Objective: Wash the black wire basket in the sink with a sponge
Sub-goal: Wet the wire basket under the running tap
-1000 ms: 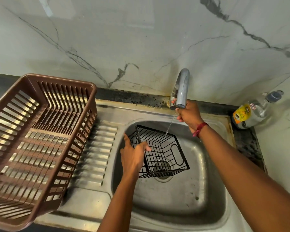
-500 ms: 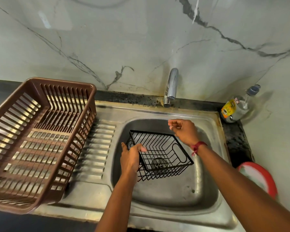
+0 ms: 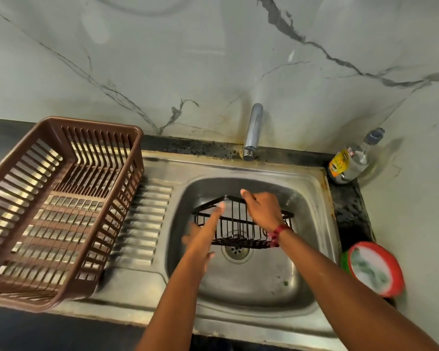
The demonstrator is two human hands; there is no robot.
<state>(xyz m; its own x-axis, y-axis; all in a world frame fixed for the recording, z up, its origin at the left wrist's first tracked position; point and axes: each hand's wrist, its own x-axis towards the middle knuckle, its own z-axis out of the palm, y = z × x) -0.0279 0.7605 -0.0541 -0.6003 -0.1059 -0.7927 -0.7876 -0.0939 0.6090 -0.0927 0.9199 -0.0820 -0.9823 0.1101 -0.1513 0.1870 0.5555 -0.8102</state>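
The black wire basket (image 3: 235,224) is inside the steel sink (image 3: 238,171), tipped up on edge above the drain (image 3: 236,250). My right hand (image 3: 262,211), with a red thread at the wrist, is closed over the basket's upper rim. My left hand (image 3: 204,234) is blurred and sits just in front of the basket's left end, fingers spread and index finger pointing up. It grips nothing. A green thing (image 3: 344,260), possibly the sponge, peeks out beside a red-rimmed tub. No water runs from the tap (image 3: 252,130).
A brown plastic dish rack (image 3: 61,206) stands on the ribbed drainboard to the left. A clear bottle with a yellow label (image 3: 347,160) stands at the back right corner. The red-rimmed tub (image 3: 375,268) of whitish soap sits right of the sink. A marble wall rises behind.
My right hand came down from the tap and took the basket's rim. My left hand let go of the basket and opened. The basket tipped up on edge. The water stopped.
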